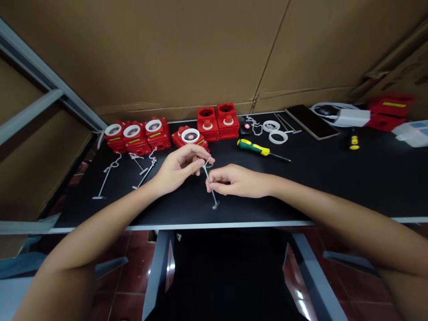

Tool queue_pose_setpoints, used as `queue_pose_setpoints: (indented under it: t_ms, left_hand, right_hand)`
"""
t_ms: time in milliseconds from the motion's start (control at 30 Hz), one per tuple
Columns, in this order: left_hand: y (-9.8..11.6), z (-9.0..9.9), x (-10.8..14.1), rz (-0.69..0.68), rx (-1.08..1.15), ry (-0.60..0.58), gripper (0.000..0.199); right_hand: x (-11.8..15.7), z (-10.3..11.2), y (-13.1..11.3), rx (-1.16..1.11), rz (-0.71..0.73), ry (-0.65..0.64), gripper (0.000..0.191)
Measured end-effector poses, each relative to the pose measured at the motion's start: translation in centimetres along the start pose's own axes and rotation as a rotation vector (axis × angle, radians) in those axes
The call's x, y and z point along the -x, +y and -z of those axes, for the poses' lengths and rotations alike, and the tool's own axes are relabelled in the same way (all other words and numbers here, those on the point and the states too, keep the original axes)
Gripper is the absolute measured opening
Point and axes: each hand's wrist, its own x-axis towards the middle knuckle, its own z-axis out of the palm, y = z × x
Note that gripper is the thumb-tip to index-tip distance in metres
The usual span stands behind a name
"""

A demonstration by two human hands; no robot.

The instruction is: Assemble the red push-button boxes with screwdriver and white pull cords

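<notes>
A small metal hammer with a thin shaft hangs over the near middle of the black tabletop, its head pointing down toward me. My right hand is closed around the shaft, thumb against the fingers. At the upper end, my left hand pinches the white cord tied there. Just beyond my left hand lies a red alarm box with a white ring round its face. To the left, similar hammers with cords lie in front of several red alarm boxes, one hammer nearest the left end.
Two red boxes stand at the back. A green-and-yellow screwdriver lies right of them. White rings, loose hammers, a phone and a white adapter sit farther right. Cardboard panels wall the back.
</notes>
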Motion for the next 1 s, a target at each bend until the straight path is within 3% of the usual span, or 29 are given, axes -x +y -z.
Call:
queue_pose_setpoints:
  t_ms: [233, 367, 500, 700, 900, 1000]
  left_hand:
    - [-0.4, 0.4, 0.1, 0.06, -0.069, -0.066, 0.058]
    - [0.0, 0.4, 0.3, 0.05, -0.188, -0.064, 0.051]
    - [0.2, 0.6, 0.0, 0.042, -0.269, -0.061, 0.05]
    - [0.1, 0.9, -0.1, 0.024, -0.337, -0.046, 0.06]
    - [0.9, 1.1, 0.0, -0.009, -0.487, -0.056, 0.065]
    - [1.4, 1.1, -0.1, -0.04, -0.55, -0.082, 0.06]
  right_hand:
    - [-0.7, 1.2, 1.2, -0.186, 0.002, 0.274, 0.018]
    - [-0.2, 4.5, 0.9, -0.239, 0.074, 0.511, 0.029]
    - [1.0, 7.9, 0.0, -0.206, 0.174, 0.683, 0.058]
    - [1.3, 8.6, -0.3, -0.135, 0.222, 0.702, 0.089]
    - [1.2, 8.6, -0.2, -0.099, 0.22, 0.711, 0.096]
    - [1.5, 8.7, -0.3, -0.177, 0.177, 0.628, 0.095]
